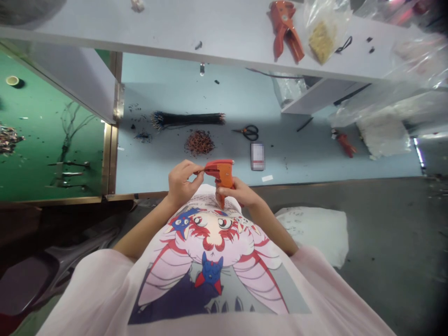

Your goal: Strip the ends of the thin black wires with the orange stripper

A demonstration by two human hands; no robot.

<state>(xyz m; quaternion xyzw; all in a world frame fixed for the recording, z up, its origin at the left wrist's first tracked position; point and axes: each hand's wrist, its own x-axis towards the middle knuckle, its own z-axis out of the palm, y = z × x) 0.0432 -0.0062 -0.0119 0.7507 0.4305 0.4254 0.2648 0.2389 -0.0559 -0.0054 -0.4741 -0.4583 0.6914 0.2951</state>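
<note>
My right hand (240,190) is wrapped round the handle of an orange and red hand tool (224,173), held upright near the table's front edge. At the tool's left end, my left hand (184,182) pinches something small and thin, too small to make out. Beyond my hands on the blue table (157,163) lie a bundle of black wires (189,119) and a pile of small copper-coloured pieces (199,143). Scissors with black handles (249,132) rest to the right of the pile.
A white shelf (157,37) crosses above the table, bearing a red tool (285,32) and a bag of yellow pieces (322,39). A phone-like object (258,156), red-handled pliers (346,143) and plastic bags (383,130) lie at the right. A green table (38,158) adjoins on the left.
</note>
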